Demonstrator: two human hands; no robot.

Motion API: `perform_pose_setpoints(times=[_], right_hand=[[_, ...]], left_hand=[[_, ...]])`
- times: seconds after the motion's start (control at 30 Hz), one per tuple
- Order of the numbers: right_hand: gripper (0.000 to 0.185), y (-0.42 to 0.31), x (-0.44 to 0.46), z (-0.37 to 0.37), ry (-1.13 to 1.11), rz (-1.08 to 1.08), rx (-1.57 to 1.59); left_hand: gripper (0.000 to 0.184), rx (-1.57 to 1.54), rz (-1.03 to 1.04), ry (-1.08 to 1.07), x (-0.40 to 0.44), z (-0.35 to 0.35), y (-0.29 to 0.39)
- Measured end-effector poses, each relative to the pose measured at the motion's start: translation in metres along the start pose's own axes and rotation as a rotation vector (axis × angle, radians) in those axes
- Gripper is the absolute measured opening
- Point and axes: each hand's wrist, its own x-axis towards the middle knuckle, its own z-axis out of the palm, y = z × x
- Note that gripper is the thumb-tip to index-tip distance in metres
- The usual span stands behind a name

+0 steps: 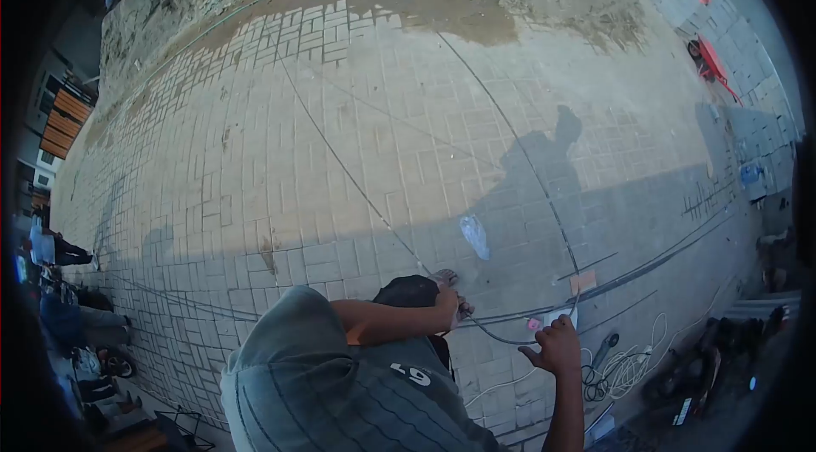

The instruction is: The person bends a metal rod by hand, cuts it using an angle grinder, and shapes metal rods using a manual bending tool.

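Curving low, a thin dark rod (501, 340) made its bend in the lower centre of the frame

Far left of the work: grey shirt (293, 358) filled the lower left-centre, its sleeve over the left arm, which reached across to the right. Dark cloth (406, 290) bulged just above that forearm.

Left hand (446, 299), just below and right of frame centre: fingers looked curled closed about the rod. From there one long run slanted to the upper left over the paving (255, 129), its long axis leading up and away from the knuckles. On the other side the rod dipped to the lower right.

Between the hands: the bend, sagging, its lowest part nearer the right hand. Clear plastic bag (475, 236) lay above it, apart from the rod.

Right hand (557, 346), lower right of centre: thumb out wide toward the bend, other fingers folded at the rod. Could not tell whether they closed on it. Above them a second run rose, passing by a reddish block (583, 282), then leaned to the upper centre. Seemed the same rod; fingers hid the join.

Farther right: coiled white cable (631, 371), well apart from the rod.
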Motion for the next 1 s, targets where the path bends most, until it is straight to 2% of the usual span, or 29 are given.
perform_pose_setpoints(times=[0.03,0.07,0.1,0.27,0.3,0.33,0.43,0.5,0.57,0.6,0.67,0.73,0.87,0.93,1.0], right_hand=[[0.041,0.027,-0.006,0.002,-0.002,-0.019,-0.009],[0.039,0.056,-0.018,0.01,0.054,-0.041,0.038],[0.039,0.082,-0.031,0.021,0.102,-0.028,0.053],[0.036,0.196,-0.113,0.079,-0.032,0.019,0.12],[0.034,0.219,-0.133,0.096,-0.019,-0.011,0.132],[0.034,0.243,-0.156,0.117,-0.031,0.012,0.15],[0.026,0.319,-0.204,0.19,0.04,-0.095,0.185],[0.015,0.379,-0.231,0.239,-0.009,-0.116,0.153],[0.013,0.445,-0.245,0.271,0.029,-0.162,0.191],[0.011,0.451,-0.262,0.298,0.038,-0.175,0.27],[0.013,0.495,-0.275,0.345,0.037,-0.227,0.231],[0.013,0.524,-0.293,0.388,-0.12,-0.149,0.224],[0.013,0.594,-0.339,0.476,-0.068,-0.09,0.271],[0.012,0.627,-0.36,0.537,-0.006,-0.003,0.22],[0.012,0.651,-0.382,0.607,-0.091,0.01,0.185]], left_hand=[[0.053,0.008,0.007,0.041,-0.012,0.021,-0.017],[0.06,0.067,-0.022,0.045,0.014,0.027,-0.038],[0.058,0.081,-0.004,0.029,0.028,0.038,-0.061],[0.053,0.209,-0.05,-0.072,0.094,0.066,-0.168],[0.052,0.221,-0.044,-0.013,0.105,0.069,-0.195],[0.052,0.242,-0.065,0.001,0.113,0.075,-0.226],[0.044,0.102,0.001,0.091,0.145,0.09,-0.309],[0.035,0.082,0.071,0.043,0.187,0.091,-0.371],[0.034,0.085,0.147,0.037,0.228,0.121,-0.422],[0.033,0.119,0.188,0.07,0.233,0.101,-0.449],[0.032,0.152,0.222,0.107,0.266,0.098,-0.495],[0.031,0.198,0.244,0.123,0.299,0.098,-0.535],[0.033,0.334,0.202,0.073,0.356,0.128,-0.616],[0.036,0.497,0.182,-0.035,0.392,0.136,-0.654],[0.036,0.53,0.111,-0.028,0.442,0.128,-0.69]])
